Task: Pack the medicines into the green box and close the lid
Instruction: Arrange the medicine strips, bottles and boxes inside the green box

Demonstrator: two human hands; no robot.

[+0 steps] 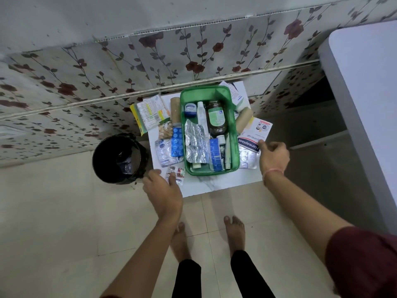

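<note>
The green box stands open on a small white table. Inside lie a brown bottle, a blue jar, a silver blister strip and a blue carton. Blue blister strips and a yellow-white packet lie left of the box. A Hansaplast packet and a silver strip lie to its right. My left hand hovers open over a small red-white strip at the table's front left. My right hand touches the Hansaplast packet's near edge with loosely curled fingers.
A black bin with a dark liner stands on the tiled floor left of the table. A floral-tiled wall runs behind. A white cabinet or appliance fills the right side. My bare feet stand just before the table.
</note>
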